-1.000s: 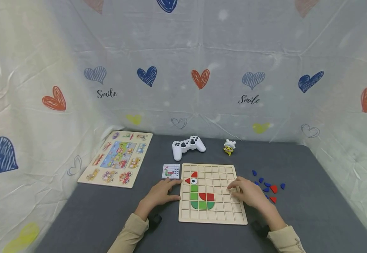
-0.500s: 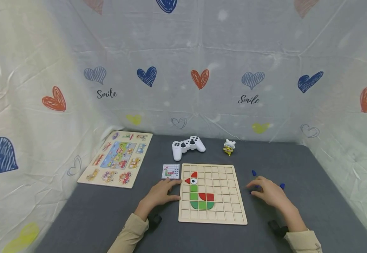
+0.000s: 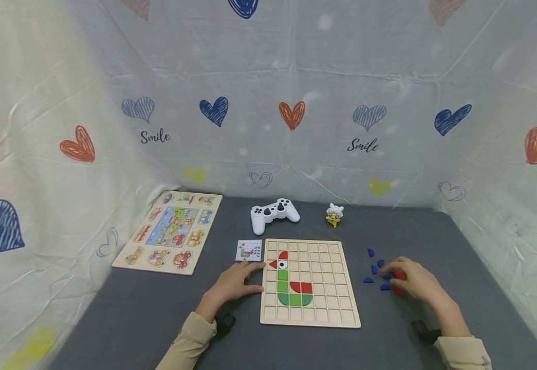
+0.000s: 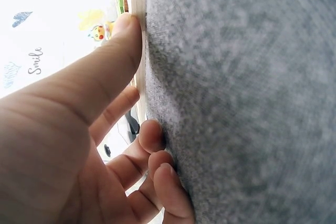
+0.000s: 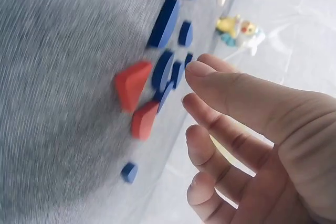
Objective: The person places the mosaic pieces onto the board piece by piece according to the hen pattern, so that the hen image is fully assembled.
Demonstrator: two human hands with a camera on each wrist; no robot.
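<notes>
A square wooden grid board (image 3: 333, 257) lies on the table, with green and red pieces and an eye piece set in a bird shape on its left half. My left hand (image 3: 231, 285) touches the board's left edge with thumb and index finger; its other fingers bend loosely by the tabletop in the left wrist view. Over the loose pieces to the right hovers my right hand (image 3: 413, 280), fingers loosely bent and nothing visible between them. Several blue pieces (image 3: 368, 280) and two red pieces (image 5: 132, 85) lie under and beside it, partly hidden by it in the head view.
A small picture card (image 3: 248, 251) lies at the board's upper left. Behind stand a white game controller (image 3: 275, 213) and a small figurine (image 3: 334, 216). A vehicle puzzle board (image 3: 173, 226) lies at far left. Printed cloth (image 3: 323, 67) hangs around the table.
My right hand has gone from the grid board's right edge rightward to above the loose pieces, uncovering several blue ones. My left hand has stayed at the board's left edge.
</notes>
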